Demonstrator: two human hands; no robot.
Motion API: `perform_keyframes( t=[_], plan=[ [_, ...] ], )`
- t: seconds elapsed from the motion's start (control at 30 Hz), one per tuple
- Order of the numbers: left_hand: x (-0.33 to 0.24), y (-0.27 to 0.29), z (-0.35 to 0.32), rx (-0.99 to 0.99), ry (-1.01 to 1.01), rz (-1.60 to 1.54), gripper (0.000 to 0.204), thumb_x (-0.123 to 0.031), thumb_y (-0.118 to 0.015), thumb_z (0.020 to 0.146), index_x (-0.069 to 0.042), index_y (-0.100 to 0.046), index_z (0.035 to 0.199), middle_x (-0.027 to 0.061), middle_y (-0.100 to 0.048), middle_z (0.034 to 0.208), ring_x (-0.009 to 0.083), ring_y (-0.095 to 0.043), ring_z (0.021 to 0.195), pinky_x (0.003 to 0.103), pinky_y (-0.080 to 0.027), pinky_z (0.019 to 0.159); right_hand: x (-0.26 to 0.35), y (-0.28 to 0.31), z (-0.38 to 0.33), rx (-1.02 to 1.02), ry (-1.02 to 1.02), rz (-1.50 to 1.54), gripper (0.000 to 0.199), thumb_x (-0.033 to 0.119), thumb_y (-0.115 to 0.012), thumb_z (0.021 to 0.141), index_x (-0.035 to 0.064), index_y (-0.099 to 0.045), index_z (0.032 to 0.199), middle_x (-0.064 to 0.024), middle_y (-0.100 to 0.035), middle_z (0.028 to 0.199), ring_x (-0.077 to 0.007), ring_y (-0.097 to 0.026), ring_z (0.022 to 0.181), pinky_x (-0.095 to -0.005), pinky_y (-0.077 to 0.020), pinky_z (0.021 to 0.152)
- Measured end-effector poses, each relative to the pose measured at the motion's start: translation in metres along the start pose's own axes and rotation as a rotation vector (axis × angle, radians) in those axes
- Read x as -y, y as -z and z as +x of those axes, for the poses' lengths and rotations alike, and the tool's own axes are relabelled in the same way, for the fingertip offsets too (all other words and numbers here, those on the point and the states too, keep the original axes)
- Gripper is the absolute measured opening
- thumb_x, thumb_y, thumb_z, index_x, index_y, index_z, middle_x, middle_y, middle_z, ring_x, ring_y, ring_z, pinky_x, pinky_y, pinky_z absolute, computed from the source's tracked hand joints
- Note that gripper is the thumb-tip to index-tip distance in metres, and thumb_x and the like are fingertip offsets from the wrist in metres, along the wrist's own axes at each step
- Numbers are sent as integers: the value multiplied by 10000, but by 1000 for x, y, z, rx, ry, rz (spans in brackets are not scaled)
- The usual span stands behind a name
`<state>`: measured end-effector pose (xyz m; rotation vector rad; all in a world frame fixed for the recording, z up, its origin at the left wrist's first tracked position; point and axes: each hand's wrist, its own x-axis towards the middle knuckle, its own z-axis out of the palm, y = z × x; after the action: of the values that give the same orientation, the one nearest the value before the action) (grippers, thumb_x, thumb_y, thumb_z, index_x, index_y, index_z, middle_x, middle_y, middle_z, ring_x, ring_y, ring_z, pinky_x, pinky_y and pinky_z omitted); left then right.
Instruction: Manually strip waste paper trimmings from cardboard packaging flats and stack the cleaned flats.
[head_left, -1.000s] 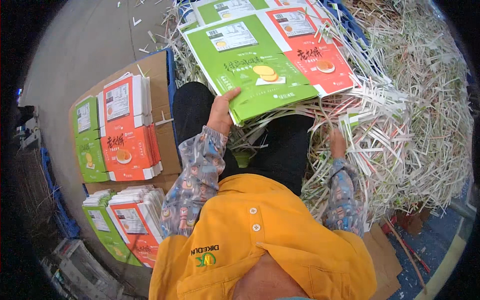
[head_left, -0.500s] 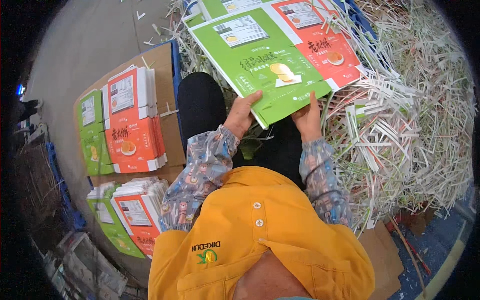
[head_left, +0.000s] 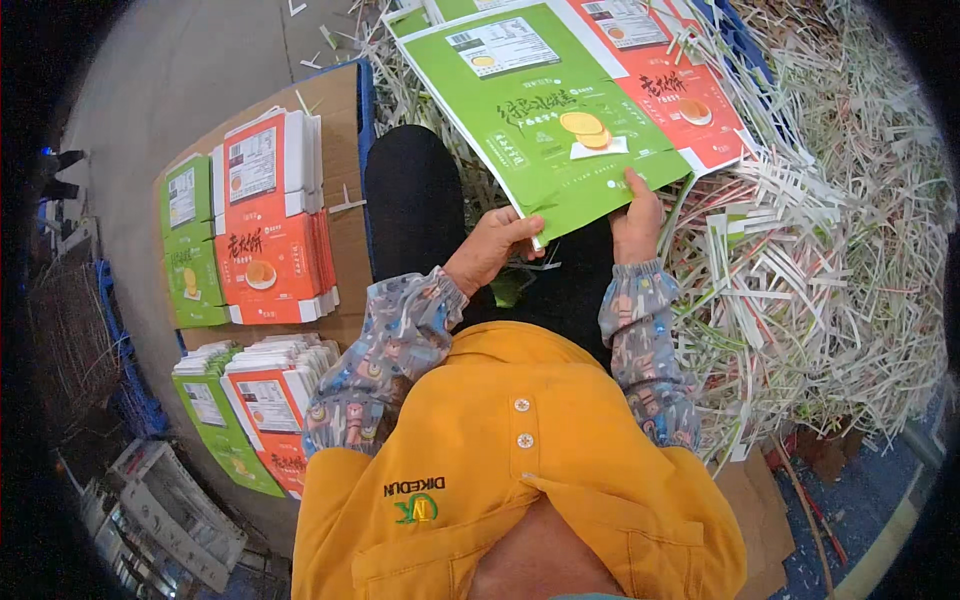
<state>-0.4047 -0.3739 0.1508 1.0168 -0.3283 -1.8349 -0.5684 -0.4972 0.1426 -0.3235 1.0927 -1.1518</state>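
A flat printed card sheet, green with a white label panel and a picture of round cakes, is tilted before me above my lap. My left hand pinches its near left corner, thumb on top. At the near right corner, my right hand grips the edge with the thumb uppermost and the other fingers hidden underneath. An orange-red printed panel lies against the green one on the right; I cannot tell whether they are one piece. More green card shows beyond the far edge.
Shredded paper strips heap up on the right. To the left, stacks of green card and orange-red card lie on brown cardboard. A wooden stick lies at lower right, and grey floor stretches beyond the stacks.
The card sheet sits slightly further right and higher in view. My left hand has shifted to the sheet's very corner; my right hand keeps its hold. The whole view has shifted a little.
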Motion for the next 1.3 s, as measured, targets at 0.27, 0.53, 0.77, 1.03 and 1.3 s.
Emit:
perform_keyframes(
  t=[0.27,0.53,0.77,1.03,1.3],
  plan=[
    [-17,-1,-8,25,-2,74,157,-175,-562,772,-25,-567,814,12,-546,671,85,-502,542,205,-421,520,2,10,2,37,43,-77,280,62,-521,770,-32,-472,1029,-112,-540,964,-217,-547,859,-345,-464,726],
    [-12,42,-29,74,63,690,213,-191,-567,732,3,-562,821,23,-543,619,116,-476,477,215,-392,462,35,23,15,-47,28,-67,312,90,-534,749,-12,-474,1038,-107,-545,954,-223,-542,871,-331,-460,729],
    [-14,24,25,-243,7,85,408,-278,-547,774,28,-454,1027,135,-510,1015,190,-493,921,333,-370,807,36,24,11,-56,6,-54,318,70,-521,755,-30,-460,1050,-114,-534,985,-233,-544,872,-349,-469,729],
    [-21,43,83,-232,-247,-260,296,-181,-465,832,3,-419,1059,101,-520,983,184,-544,846,334,-471,706,25,32,17,-112,32,-91,299,58,-533,752,-45,-481,1027,-106,-539,972,-223,-550,837,-328,-460,712],
    [-33,60,64,-29,-154,89,203,-179,-509,815,-15,-496,934,65,-558,862,147,-567,710,285,-485,657,42,38,10,-60,-2,-85,306,57,-533,755,-61,-473,1031,-115,-536,974,-225,-551,828,-325,-463,700]
  ],
)
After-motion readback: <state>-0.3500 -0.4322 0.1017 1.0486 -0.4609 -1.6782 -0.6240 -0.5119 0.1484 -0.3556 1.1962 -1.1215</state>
